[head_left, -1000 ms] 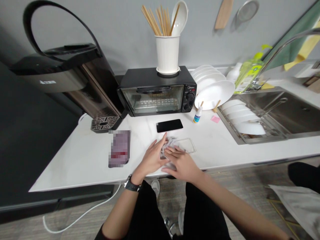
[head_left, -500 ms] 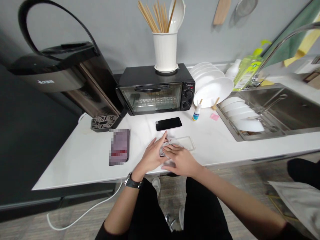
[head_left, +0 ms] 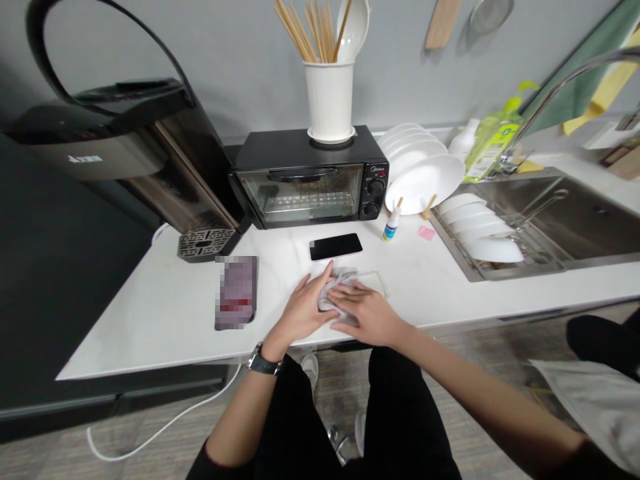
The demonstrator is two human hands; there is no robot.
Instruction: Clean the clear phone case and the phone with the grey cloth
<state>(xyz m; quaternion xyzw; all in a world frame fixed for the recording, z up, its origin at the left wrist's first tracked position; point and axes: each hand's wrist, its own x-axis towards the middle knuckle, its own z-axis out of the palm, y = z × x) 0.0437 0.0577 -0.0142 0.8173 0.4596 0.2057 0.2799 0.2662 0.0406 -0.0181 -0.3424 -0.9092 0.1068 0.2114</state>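
A clear phone case (head_left: 379,283) lies on the white counter, its right end showing past my hands. My left hand (head_left: 304,308), with a dark-strapped watch on the wrist, straddles the case's left end, thumb and forefinger on either side. My right hand (head_left: 369,313) presses a crumpled grey-white cloth (head_left: 342,276) down over the case with its fingers. The cloth covers the left part of the case. Just beyond my hands lies a phone with a black screen (head_left: 336,247). A small white bottle with a blue label (head_left: 391,225) stands behind and to the right.
A blurred-out purple item (head_left: 238,292) lies to the left, before a water dispenser (head_left: 205,245). At the back stands a toaster oven (head_left: 306,193) with a chopstick cup (head_left: 330,100) on top. White plates (head_left: 425,183) and a sink (head_left: 565,263) with bowls are on the right.
The cloth has shifted and more of it shows between my hands. My right hand has slid slightly right. My left hand stays nearly in place.
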